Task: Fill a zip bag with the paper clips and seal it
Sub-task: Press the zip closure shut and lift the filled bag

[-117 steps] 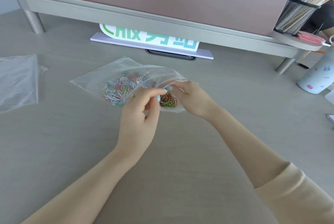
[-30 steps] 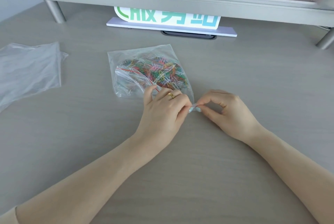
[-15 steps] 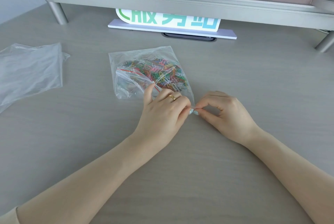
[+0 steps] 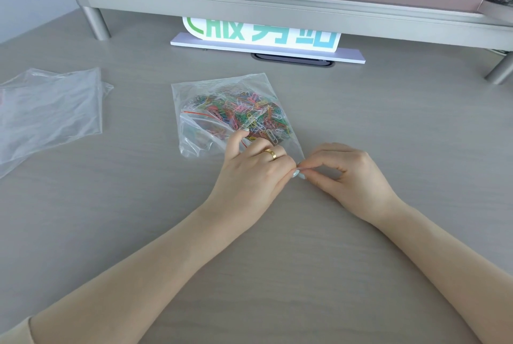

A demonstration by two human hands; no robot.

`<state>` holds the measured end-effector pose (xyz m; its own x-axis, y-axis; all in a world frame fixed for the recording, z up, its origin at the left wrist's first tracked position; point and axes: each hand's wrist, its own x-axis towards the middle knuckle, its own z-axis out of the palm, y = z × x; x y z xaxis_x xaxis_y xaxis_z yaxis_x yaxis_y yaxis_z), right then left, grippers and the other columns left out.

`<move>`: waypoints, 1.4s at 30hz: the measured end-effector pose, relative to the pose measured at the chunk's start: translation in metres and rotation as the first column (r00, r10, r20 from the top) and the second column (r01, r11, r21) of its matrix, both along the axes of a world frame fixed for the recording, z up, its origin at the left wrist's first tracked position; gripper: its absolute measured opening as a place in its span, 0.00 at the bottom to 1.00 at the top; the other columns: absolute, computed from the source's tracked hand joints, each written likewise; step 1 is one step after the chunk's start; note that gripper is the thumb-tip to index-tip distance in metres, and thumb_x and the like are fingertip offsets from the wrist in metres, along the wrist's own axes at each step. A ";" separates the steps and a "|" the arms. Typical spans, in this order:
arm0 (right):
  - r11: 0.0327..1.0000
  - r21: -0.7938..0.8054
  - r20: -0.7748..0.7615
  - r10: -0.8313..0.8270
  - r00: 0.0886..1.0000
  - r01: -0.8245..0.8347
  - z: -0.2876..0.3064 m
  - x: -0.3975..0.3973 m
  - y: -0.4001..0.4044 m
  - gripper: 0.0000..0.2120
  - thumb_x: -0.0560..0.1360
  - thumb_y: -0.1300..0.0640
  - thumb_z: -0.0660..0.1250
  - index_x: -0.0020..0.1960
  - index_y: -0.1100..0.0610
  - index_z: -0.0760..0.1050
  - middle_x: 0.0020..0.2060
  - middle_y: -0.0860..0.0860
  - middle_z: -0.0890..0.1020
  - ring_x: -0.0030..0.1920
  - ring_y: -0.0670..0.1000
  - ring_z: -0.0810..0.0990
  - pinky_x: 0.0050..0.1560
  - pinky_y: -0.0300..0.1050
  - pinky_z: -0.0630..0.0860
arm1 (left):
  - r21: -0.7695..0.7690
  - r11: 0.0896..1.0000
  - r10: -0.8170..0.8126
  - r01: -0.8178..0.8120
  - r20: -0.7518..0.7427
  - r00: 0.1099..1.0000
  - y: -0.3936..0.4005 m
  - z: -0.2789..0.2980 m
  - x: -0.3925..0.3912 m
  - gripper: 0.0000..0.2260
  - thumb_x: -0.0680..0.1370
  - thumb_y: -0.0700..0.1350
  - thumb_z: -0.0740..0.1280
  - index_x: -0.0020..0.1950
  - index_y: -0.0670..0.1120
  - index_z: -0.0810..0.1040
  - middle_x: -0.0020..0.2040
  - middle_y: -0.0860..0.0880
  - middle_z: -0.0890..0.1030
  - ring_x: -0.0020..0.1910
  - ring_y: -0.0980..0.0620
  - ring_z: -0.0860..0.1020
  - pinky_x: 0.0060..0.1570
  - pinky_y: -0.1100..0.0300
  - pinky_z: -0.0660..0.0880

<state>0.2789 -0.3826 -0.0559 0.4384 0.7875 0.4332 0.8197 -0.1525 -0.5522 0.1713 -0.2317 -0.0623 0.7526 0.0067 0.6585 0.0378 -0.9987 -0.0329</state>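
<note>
Little is shifting since earlier: left hand (image 4: 254, 174) and right hand (image 4: 344, 174) are pinching the zip bag (image 4: 219, 94) corner, sealing; next, sliding along the strip.

On the table (image 4: 388, 127) the zip bag (image 4: 211, 94) holds the clips (image 4: 249, 113). Left of it lies a spare bag (image 4: 50, 110), behind it a sign (image 4: 261, 35), and both hands (image 4: 298, 173) meet at its near right corner.
</note>
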 end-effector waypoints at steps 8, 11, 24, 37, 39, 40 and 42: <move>0.999 -0.033 0.017 -0.019 1.000 0.020 -0.001 0.000 0.000 0.07 0.72 0.56 0.65 0.41 0.55 0.81 0.34 0.46 0.79 0.38 0.44 0.75 0.40 0.43 0.72 | 0.025 1.000 0.001 -0.001 -0.002 1.000 0.001 -0.002 0.001 0.14 0.75 0.49 0.58 0.34 0.50 0.80 0.34 0.55 0.79 0.39 0.51 0.79 0.60 0.52 0.58; 1.000 -0.022 0.036 -0.020 0.999 0.021 0.000 0.001 0.001 0.07 0.72 0.55 0.64 0.39 0.55 0.80 0.33 0.39 0.75 0.37 0.43 0.73 0.40 0.44 0.72 | -0.004 1.000 -0.005 0.005 0.018 1.000 0.001 -0.001 0.002 0.14 0.75 0.47 0.59 0.33 0.50 0.79 0.33 0.55 0.79 0.39 0.50 0.79 0.59 0.53 0.58; 0.999 -0.021 0.021 0.029 0.999 -0.029 0.000 -0.001 0.001 0.09 0.72 0.52 0.63 0.42 0.54 0.79 0.36 0.41 0.77 0.40 0.42 0.75 0.43 0.39 0.72 | -0.043 0.999 -0.006 0.007 0.022 1.000 -0.002 0.000 0.000 0.14 0.75 0.45 0.57 0.32 0.49 0.77 0.31 0.54 0.77 0.37 0.50 0.77 0.56 0.55 0.60; 1.000 -0.020 0.006 -0.023 1.000 0.023 -0.001 0.003 0.000 0.10 0.72 0.52 0.59 0.43 0.54 0.77 0.37 0.37 0.74 0.41 0.37 0.74 0.42 0.44 0.73 | -0.072 0.997 0.026 -0.023 0.040 0.999 0.001 0.001 0.000 0.12 0.74 0.43 0.60 0.32 0.48 0.76 0.29 0.54 0.78 0.35 0.50 0.78 0.55 0.55 0.61; 1.000 -0.020 -0.010 -0.010 1.000 0.010 -0.001 0.002 0.000 0.10 0.72 0.51 0.61 0.44 0.53 0.79 0.38 0.40 0.77 0.42 0.37 0.76 0.43 0.44 0.74 | -0.091 0.996 0.025 -0.021 0.046 0.999 0.001 0.002 -0.001 0.12 0.74 0.42 0.61 0.31 0.48 0.76 0.28 0.54 0.77 0.35 0.50 0.77 0.54 0.56 0.61; 1.000 -0.024 -0.014 0.003 1.000 -0.003 -0.001 0.002 0.000 0.09 0.72 0.51 0.62 0.45 0.52 0.79 0.39 0.42 0.78 0.43 0.39 0.76 0.44 0.44 0.75 | -0.100 0.995 0.020 -0.015 0.047 0.999 0.000 0.002 -0.001 0.12 0.74 0.43 0.60 0.31 0.48 0.76 0.28 0.54 0.77 0.35 0.50 0.77 0.54 0.56 0.61; 0.999 -0.021 -0.002 0.027 1.000 -0.027 -0.001 0.001 0.001 0.07 0.73 0.52 0.64 0.45 0.51 0.80 0.39 0.43 0.79 0.42 0.43 0.77 0.43 0.45 0.76 | -0.113 0.994 0.000 0.006 0.047 0.999 -0.002 0.002 -0.001 0.12 0.74 0.44 0.60 0.31 0.49 0.76 0.29 0.54 0.78 0.35 0.50 0.77 0.53 0.56 0.62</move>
